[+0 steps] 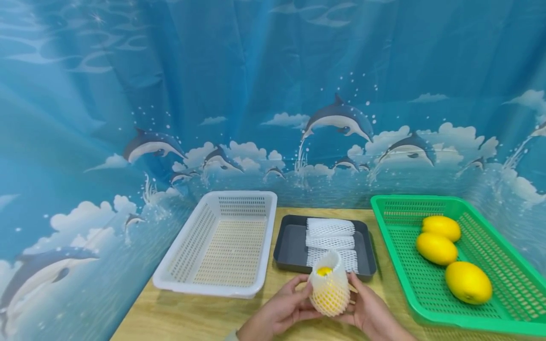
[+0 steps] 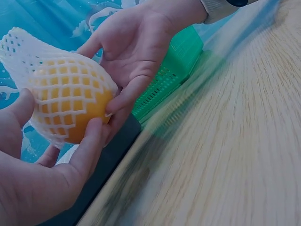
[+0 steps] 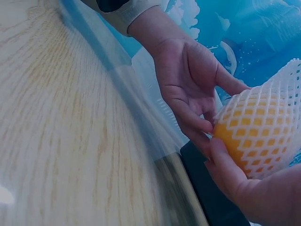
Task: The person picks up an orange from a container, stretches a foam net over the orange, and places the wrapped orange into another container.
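Observation:
A yellow oval fruit (image 2: 89,115) sits inside a white foam net sleeve (image 1: 329,291), held up in front of the dark tray. The sleeve's loose top stands open above the fruit, and a bit of yellow shows through the opening. My left hand (image 1: 285,309) grips it from the left, thumb on the netting and fingers under the base. From the right, my right hand (image 1: 368,308) holds the other side with its thumb and fingers. In both wrist views the fingertips of the two hands meet around the fruit's lower end, where bare yellow skin shows.
Behind the hands lies a dark grey tray (image 1: 291,246) with several white foam net sleeves (image 1: 330,242). A white basket (image 1: 161,279) stands to the left. On the right, a green basket (image 1: 398,279) holds three yellow fruits (image 1: 468,282). A dolphin-print curtain (image 1: 256,94) hangs behind the wooden table (image 1: 170,317).

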Motion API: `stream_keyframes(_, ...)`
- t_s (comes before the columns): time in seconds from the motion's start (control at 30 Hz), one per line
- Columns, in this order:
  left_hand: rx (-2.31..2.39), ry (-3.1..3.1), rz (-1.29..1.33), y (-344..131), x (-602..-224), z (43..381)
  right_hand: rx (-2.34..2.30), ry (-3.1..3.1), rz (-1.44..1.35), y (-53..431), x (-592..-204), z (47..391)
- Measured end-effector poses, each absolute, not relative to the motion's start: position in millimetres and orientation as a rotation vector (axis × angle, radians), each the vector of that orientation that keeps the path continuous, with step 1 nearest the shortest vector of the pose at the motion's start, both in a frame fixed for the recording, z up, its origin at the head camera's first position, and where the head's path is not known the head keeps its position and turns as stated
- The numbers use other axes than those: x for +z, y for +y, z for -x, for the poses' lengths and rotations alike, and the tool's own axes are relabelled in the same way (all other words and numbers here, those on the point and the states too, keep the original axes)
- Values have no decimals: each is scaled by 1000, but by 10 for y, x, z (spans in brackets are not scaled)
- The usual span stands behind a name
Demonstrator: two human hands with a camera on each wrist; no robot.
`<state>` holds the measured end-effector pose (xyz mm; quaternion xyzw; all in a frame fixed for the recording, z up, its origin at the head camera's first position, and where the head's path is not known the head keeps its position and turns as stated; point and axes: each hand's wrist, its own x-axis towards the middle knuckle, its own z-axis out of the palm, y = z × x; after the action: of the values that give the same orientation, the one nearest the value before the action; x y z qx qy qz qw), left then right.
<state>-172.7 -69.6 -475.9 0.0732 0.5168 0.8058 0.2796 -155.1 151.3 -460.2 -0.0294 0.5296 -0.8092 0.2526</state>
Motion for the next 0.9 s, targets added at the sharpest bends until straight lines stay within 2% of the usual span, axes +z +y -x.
stream_keyframes(0.63, 2152, 1349, -252, -755, -4765, 1700, -2195, 1367, 221, 1523, -4624, 1567)
stream_keyframes(0.9, 2134, 1361, -251, -779, -4746, 1715, -2190, 1417, 182, 1518, -4650, 1559)
